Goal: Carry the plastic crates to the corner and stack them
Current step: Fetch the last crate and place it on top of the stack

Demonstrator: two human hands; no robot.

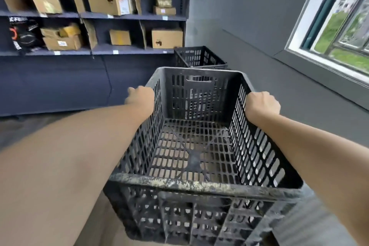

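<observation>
Evidently light and stiff, the empty black crate (pixel 195 146) hangs mid-frame, left hand (pixel 141 96) and right hand (pixel 261 104) each curled over a side rim, sound holds.

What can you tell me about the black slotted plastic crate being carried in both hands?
The black slotted plastic crate is rectangular, open-topped and empty, with a grid floor and a handle cutout in its far wall. Pale grime streaks its near rim. The left hand and right hand grip its long side rims, holding it up.
</observation>
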